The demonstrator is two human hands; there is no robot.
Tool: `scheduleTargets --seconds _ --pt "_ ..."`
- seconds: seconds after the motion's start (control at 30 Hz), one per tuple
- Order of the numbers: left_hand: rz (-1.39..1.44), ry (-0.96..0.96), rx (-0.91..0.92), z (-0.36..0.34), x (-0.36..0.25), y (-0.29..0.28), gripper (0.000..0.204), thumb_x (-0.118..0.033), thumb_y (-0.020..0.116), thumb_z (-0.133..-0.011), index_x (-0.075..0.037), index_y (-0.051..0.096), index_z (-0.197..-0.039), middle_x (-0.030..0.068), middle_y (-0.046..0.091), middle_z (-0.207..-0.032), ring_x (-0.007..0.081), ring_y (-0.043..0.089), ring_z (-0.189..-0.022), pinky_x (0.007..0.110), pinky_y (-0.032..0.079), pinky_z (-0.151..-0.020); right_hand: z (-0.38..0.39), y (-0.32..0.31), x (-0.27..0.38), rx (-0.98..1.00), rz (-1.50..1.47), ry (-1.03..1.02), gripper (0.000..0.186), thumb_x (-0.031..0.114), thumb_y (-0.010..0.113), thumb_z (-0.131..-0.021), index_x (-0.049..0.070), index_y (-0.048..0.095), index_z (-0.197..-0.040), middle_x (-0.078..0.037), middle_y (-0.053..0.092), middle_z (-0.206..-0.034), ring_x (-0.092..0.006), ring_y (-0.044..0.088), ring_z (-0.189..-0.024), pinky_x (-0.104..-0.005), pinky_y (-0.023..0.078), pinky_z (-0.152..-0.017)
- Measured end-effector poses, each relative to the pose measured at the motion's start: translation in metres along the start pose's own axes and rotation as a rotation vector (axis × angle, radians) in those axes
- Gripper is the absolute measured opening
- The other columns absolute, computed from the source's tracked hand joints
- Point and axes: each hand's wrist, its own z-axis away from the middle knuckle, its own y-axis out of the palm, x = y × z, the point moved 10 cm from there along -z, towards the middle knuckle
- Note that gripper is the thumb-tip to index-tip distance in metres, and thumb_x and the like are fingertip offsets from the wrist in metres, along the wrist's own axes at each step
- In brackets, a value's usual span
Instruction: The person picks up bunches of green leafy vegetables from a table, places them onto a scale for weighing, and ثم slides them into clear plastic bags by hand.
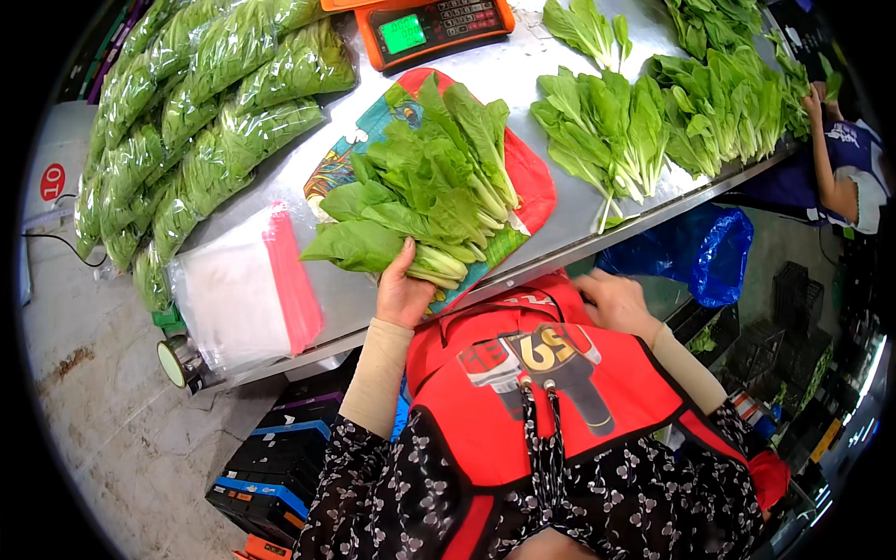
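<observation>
Left hand on a bunch of greens at the table's near edge.

I see the left hand (pixel 401 294) with fingers curled around the stems of the leafy bunch (pixel 420 191) on a colourful tray (pixel 532 177); the right hand (pixel 611 303) rests against the red apron (pixel 551 383) (fingers hidden, cannot tell). The bunch could slide off the table (pixel 523 75) edge. Beyond: clear bags (pixel 243 294), wrapped greens (pixel 215 103), loose greens (pixel 607 131), a scale (pixel 434 28).

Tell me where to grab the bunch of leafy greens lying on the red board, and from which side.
Grip the bunch of leafy greens at its pale stem ends, coming from the near table edge. The stalks gather tightly there, while the leaves fan wide and floppy toward the scale. The left hand already rests at that end.
</observation>
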Motion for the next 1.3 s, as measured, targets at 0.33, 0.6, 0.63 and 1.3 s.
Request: scheduleTargets --seconds 0.33,0.6,0.63,1.3 --pt "-0.061 0.046 0.016 0.000 0.001 0.009 0.048 -0.021 0.061 -0.091 -0.009 0.043 -0.133 0.0076 0.050 -0.132 0.0257 0.045 -0.123 0.045 0.035 -0.106 -0.130 -0.008 0.091 -0.423 -0.265 -0.205 0.031 0.017 0.071 -0.076 0.000 0.057 -0.098 -0.016 0.060 -0.083 -0.0356 0.061 -0.073 -0.0415 0.049 -0.063" --pt "-0.051 0.081 -0.021 0.003 0.002 0.004 0.045 -0.019 0.062 -0.091 -0.006 0.045 -0.130 0.0076 0.053 -0.128 0.0247 0.049 -0.120 0.044 0.037 -0.104 -0.153 0.038 0.031 0.005 -1.079 -0.109 0.025 0.013 0.058 -0.090 -0.002 0.059 -0.110 -0.002 0.065 -0.091 -0.0094 0.059 -0.074 -0.0264 0.049 -0.067" --pt "-0.052 0.086 -0.035 0.003 0.001 0.004 0.044 -0.018 0.062 -0.091 -0.005 0.046 -0.130 0.0076 0.053 -0.127 0.0246 0.049 -0.119 0.043 0.038 -0.104 -0.152 0.034 0.031 0.010 -1.074 -0.113 0.025 0.013 0.058 -0.090 -0.002 0.059 -0.110 -0.002 0.065 -0.091 -0.0094 0.059 -0.074 -0.0264 0.049 -0.067" --pt "-0.349 0.288 -0.280 0.009 0.003 0.025 0.042 -0.009 0.072 -0.082 -0.002 0.054 -0.120 0.0055 0.061 -0.114 0.0168 0.059 -0.101 0.031 0.046 -0.091 -0.165 0.003 0.110 -0.223 -0.018 -0.340 0.021 0.012 0.059 -0.080 0.001 0.050 -0.095 -0.019 0.061 -0.070 -0.0341 0.061 -0.059 -0.0451 0.047 -0.051"
